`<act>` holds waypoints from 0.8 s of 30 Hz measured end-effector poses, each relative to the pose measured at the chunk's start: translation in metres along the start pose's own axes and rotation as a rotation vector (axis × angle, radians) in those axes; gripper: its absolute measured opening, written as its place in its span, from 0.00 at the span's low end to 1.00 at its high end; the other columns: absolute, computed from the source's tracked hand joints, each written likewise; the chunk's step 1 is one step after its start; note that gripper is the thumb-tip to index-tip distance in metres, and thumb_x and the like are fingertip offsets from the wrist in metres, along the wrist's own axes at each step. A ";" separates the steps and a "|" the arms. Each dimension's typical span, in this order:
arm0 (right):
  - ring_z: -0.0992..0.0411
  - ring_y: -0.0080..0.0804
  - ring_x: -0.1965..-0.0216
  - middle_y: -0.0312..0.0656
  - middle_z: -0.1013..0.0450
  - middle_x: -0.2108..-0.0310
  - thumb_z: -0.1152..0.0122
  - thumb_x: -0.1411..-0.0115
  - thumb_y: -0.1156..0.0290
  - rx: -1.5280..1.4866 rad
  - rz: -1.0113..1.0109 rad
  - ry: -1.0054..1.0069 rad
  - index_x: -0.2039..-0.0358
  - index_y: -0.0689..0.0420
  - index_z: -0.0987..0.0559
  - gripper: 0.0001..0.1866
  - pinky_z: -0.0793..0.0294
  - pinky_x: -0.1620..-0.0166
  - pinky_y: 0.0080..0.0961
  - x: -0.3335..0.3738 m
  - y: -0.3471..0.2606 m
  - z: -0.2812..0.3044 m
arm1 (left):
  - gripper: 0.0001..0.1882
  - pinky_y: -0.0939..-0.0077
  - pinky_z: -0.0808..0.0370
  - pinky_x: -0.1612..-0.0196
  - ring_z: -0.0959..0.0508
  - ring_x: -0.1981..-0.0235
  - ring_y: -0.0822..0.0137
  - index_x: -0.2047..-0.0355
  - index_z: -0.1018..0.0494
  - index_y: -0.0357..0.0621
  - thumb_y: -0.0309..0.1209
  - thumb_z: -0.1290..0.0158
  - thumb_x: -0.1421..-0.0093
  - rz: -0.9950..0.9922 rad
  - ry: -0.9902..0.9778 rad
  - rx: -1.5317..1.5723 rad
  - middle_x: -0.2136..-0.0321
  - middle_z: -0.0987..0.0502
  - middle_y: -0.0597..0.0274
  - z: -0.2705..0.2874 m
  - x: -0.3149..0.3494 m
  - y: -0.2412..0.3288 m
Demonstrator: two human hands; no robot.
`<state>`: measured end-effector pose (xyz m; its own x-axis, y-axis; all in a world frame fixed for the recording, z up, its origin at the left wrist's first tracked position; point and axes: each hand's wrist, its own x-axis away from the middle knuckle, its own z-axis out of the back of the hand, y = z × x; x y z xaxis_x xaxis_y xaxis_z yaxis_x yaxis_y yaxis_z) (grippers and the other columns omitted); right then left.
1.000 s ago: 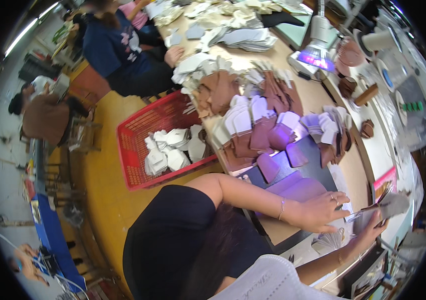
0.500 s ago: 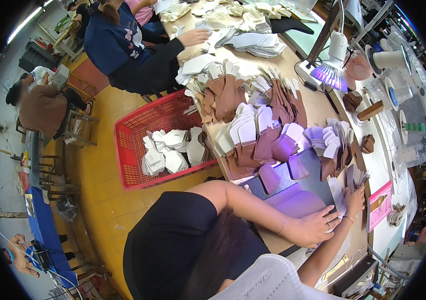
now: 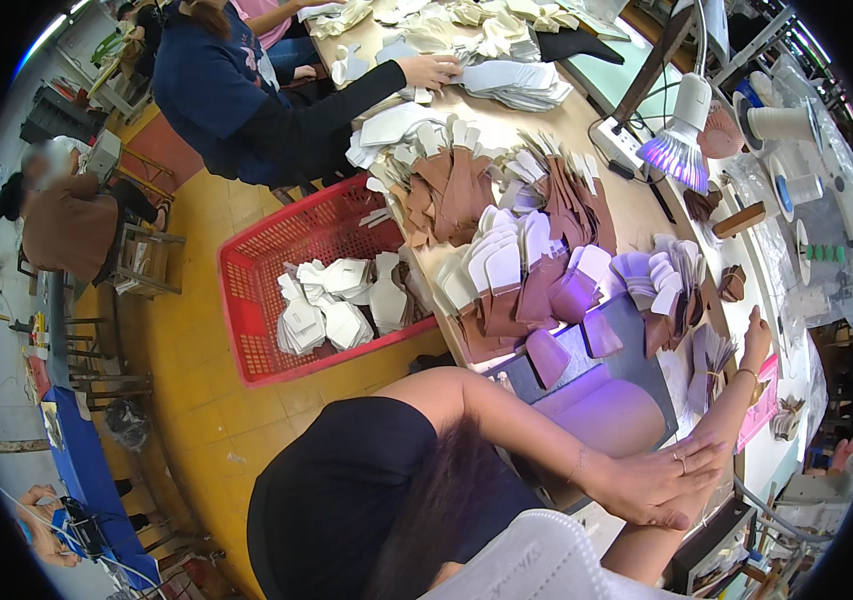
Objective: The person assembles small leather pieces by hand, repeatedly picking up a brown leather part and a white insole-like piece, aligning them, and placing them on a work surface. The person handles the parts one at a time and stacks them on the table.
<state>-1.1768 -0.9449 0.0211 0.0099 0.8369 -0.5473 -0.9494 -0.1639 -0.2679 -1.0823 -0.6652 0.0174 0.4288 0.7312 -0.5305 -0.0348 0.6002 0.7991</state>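
Observation:
My left hand (image 3: pixel 662 478) lies across my right forearm, its fingers stretched out and nothing in them. My right hand (image 3: pixel 759 342) reaches far to the right, beyond a bundle of thin pale strips (image 3: pixel 712 362) and above a pink tray (image 3: pixel 759 408). One finger of it points up and away; the rest are seen edge-on, and no held thing shows. Left of my forearms, a wide curved brown sheet (image 3: pixel 602 415), lit purple, rests on a dark board (image 3: pixel 652 385). Two small brown pieces (image 3: pixel 549 358) lie at the board's far side.
Stacks of brown-and-white cut pieces (image 3: pixel 497 265) cover the table beyond the board. A lit lamp (image 3: pixel 677 158) hangs at the right, near thread spools (image 3: pixel 785 122). A red basket (image 3: pixel 232 300) with white pieces stands left. A co-worker's hand (image 3: pixel 432 72) touches pale pieces.
My right hand has moved away from the strip bundle, farther and to the right. My left hand has slid right and nearer, from the brown sheet's edge onto my right forearm.

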 end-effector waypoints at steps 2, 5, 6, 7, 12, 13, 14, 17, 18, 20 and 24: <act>0.25 0.42 0.65 0.47 0.25 0.66 0.49 0.39 0.54 -0.185 -0.079 0.033 0.63 0.53 0.22 0.16 0.29 0.63 0.44 -0.009 -0.006 -0.015 | 0.41 0.51 0.60 0.32 0.59 0.32 0.38 0.42 0.43 0.23 0.55 0.62 0.36 -0.070 0.120 -0.048 0.36 0.54 0.32 0.010 0.004 0.002; 0.26 0.41 0.65 0.46 0.25 0.66 0.48 0.39 0.55 -0.532 -0.252 0.050 0.63 0.54 0.22 0.16 0.29 0.63 0.43 -0.019 -0.009 -0.047 | 0.33 0.50 0.54 0.33 0.49 0.35 0.39 0.51 0.32 0.25 0.50 0.55 0.38 -0.226 0.281 -0.131 0.41 0.40 0.37 0.022 0.011 0.002; 0.26 0.41 0.65 0.46 0.25 0.65 0.48 0.39 0.56 -0.657 -0.320 0.047 0.63 0.54 0.22 0.16 0.29 0.63 0.43 -0.020 -0.010 -0.061 | 0.31 0.50 0.52 0.34 0.46 0.36 0.39 0.53 0.30 0.27 0.49 0.54 0.39 -0.235 0.303 -0.129 0.43 0.38 0.39 0.025 0.015 0.001; 0.26 0.40 0.65 0.46 0.25 0.65 0.48 0.39 0.56 -0.782 -0.388 0.054 0.63 0.54 0.22 0.15 0.29 0.62 0.42 -0.019 -0.009 -0.073 | 0.29 0.50 0.51 0.35 0.44 0.37 0.40 0.55 0.29 0.28 0.48 0.53 0.40 -0.244 0.326 -0.127 0.44 0.36 0.40 0.027 0.018 0.000; 0.27 0.38 0.64 0.44 0.26 0.65 0.47 0.39 0.58 -1.236 -0.654 0.087 0.63 0.56 0.23 0.15 0.30 0.62 0.40 0.002 -0.009 -0.124 | 0.26 0.49 0.49 0.35 0.42 0.39 0.41 0.55 0.29 0.30 0.45 0.53 0.39 -0.219 0.336 -0.126 0.46 0.34 0.41 0.034 0.040 -0.010; 0.28 0.38 0.64 0.44 0.26 0.65 0.47 0.39 0.58 -1.279 -0.676 0.098 0.63 0.56 0.23 0.14 0.30 0.62 0.39 0.005 -0.008 -0.129 | 0.26 0.49 0.49 0.35 0.42 0.39 0.41 0.54 0.29 0.30 0.44 0.53 0.39 -0.210 0.333 -0.126 0.46 0.34 0.41 0.033 0.044 -0.012; 0.28 0.38 0.64 0.43 0.26 0.64 0.47 0.39 0.59 -1.314 -0.692 0.109 0.63 0.56 0.23 0.14 0.30 0.62 0.39 0.006 -0.007 -0.133 | 0.26 0.49 0.49 0.35 0.42 0.38 0.41 0.54 0.29 0.29 0.44 0.54 0.38 -0.206 0.332 -0.142 0.46 0.34 0.41 0.033 0.047 -0.014; 0.28 0.36 0.64 0.42 0.27 0.64 0.47 0.39 0.60 -1.410 -0.717 0.145 0.63 0.57 0.24 0.14 0.30 0.62 0.37 -0.002 -0.005 -0.132 | 0.25 0.50 0.50 0.35 0.42 0.38 0.41 0.53 0.30 0.29 0.43 0.55 0.37 -0.192 0.335 -0.136 0.46 0.34 0.41 0.030 0.053 -0.019; 0.29 0.36 0.64 0.42 0.27 0.64 0.47 0.39 0.60 -1.442 -0.717 0.154 0.63 0.58 0.24 0.14 0.30 0.62 0.37 -0.006 -0.004 -0.129 | 0.25 0.50 0.50 0.35 0.42 0.38 0.41 0.53 0.30 0.29 0.43 0.55 0.37 -0.193 0.330 -0.132 0.46 0.34 0.41 0.029 0.053 -0.020; 0.29 0.35 0.64 0.41 0.27 0.64 0.46 0.38 0.61 -1.508 -0.713 0.176 0.63 0.58 0.24 0.13 0.30 0.62 0.36 -0.013 -0.002 -0.119 | 0.25 0.49 0.50 0.35 0.43 0.37 0.42 0.53 0.30 0.29 0.43 0.55 0.37 -0.199 0.324 -0.132 0.46 0.33 0.41 0.026 0.056 -0.021; 0.30 0.34 0.64 0.40 0.28 0.63 0.46 0.38 0.62 -1.594 -0.782 0.285 0.63 0.59 0.25 0.13 0.31 0.61 0.34 -0.018 0.001 -0.090 | 0.24 0.49 0.49 0.35 0.41 0.38 0.44 0.54 0.29 0.30 0.42 0.55 0.37 -0.209 0.304 -0.118 0.47 0.32 0.43 0.024 0.060 -0.021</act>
<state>-1.1492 -1.0070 -0.0409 0.4732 0.8809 0.0085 0.4852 -0.2526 -0.8371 -1.0339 -0.6416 -0.0244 0.1512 0.6411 -0.7525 -0.0862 0.7668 0.6360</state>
